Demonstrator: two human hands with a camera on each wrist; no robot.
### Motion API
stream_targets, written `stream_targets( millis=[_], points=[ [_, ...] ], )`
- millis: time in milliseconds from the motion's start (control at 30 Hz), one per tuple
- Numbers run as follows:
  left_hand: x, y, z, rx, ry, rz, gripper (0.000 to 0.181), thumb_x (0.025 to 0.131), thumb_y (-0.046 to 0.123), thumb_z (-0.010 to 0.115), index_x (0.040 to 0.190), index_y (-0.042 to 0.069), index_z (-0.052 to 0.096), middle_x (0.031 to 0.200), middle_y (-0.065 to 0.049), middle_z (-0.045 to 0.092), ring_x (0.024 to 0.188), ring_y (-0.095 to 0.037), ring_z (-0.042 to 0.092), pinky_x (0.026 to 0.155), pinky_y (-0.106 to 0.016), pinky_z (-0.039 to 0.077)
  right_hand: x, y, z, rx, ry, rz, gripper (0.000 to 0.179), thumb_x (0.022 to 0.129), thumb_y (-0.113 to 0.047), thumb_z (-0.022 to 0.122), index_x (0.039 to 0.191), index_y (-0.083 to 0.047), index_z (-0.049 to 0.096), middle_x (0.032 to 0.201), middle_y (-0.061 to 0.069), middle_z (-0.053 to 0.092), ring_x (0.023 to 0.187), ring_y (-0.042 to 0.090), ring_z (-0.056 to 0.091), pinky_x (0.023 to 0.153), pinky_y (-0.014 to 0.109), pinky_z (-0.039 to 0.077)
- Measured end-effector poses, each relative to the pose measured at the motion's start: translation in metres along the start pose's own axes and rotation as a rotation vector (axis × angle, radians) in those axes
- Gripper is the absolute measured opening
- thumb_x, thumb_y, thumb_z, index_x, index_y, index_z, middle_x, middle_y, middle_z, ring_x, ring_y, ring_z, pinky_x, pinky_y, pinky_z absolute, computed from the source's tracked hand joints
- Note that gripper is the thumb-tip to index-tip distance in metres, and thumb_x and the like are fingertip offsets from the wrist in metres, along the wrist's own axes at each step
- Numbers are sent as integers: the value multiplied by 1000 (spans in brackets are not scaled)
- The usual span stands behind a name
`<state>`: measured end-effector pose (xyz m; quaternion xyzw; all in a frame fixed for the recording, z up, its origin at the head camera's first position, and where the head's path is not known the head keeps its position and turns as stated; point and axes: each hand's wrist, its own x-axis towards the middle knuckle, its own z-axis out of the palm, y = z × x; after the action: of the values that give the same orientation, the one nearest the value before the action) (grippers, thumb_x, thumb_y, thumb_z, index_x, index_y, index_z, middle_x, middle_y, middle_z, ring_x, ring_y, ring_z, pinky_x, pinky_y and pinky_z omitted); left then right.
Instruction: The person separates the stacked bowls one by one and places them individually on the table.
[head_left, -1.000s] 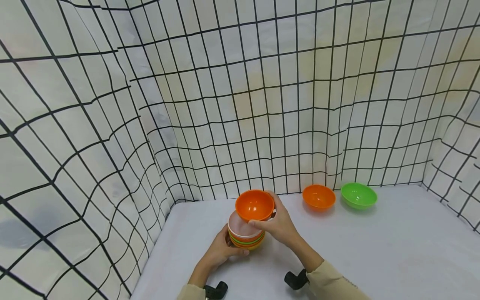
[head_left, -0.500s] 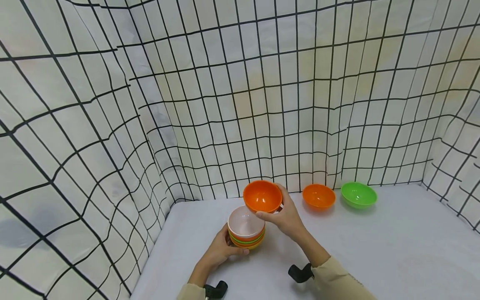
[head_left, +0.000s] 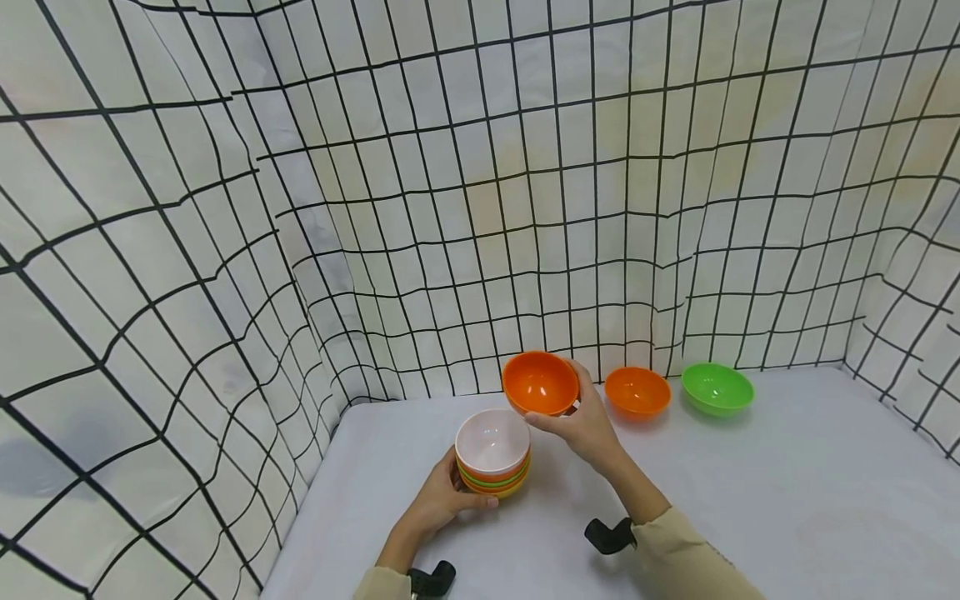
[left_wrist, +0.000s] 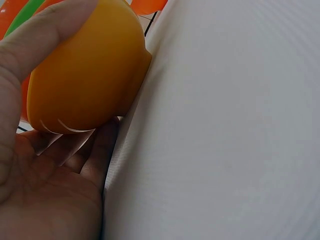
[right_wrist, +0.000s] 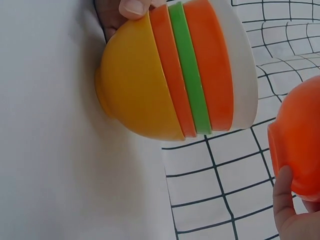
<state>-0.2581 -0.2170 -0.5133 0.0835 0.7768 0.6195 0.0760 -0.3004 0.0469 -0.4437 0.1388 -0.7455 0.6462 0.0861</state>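
My left hand grips the side of a stack of nested bowls standing on the table. A white bowl tops the stack; the right wrist view shows orange, green and orange rims beneath it and a yellow bowl at the bottom. My right hand pinches an orange bowl, thumb at its near side, fingers behind partly hidden. This bowl hangs in the air above and to the right of the stack, apart from it, its opening tilted toward the head camera.
Another orange bowl and a green bowl stand side by side at the back of the white table. White walls with a black grid rise behind and to the left.
My right hand has lifted the orange bowl away from the stack, up and to the right, uncovering the white bowl's inside. My left hand and the stack have stayed in place.
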Motion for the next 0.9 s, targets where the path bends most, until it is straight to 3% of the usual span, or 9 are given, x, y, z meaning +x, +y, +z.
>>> stream_targets(
  millis=[267,633,900],
  points=[
    [1,-1,0,9,6,-6,106,71,18,95,158,17,34,158,-8,46,149,-33,41,127,-53,29,3,4,-5,-66,22,71,104,72,-34,94,155,-23,32,152,5,47,138,33,47,104,51,57],
    [2,-3,0,7,7,0,104,71,17,95,156,17,36,156,-8,48,148,-32,42,127,-52,30,8,19,-11,-48,6,141,111,73,-32,94,159,-20,26,156,8,41,141,34,42,109,54,53],
    [1,-3,0,9,10,-1,103,70,15,95,155,16,37,156,-8,49,148,-32,43,127,-51,30,10,31,-14,-125,-4,184,110,72,-29,95,158,-14,27,155,11,44,141,36,44,112,57,49]
  ],
)
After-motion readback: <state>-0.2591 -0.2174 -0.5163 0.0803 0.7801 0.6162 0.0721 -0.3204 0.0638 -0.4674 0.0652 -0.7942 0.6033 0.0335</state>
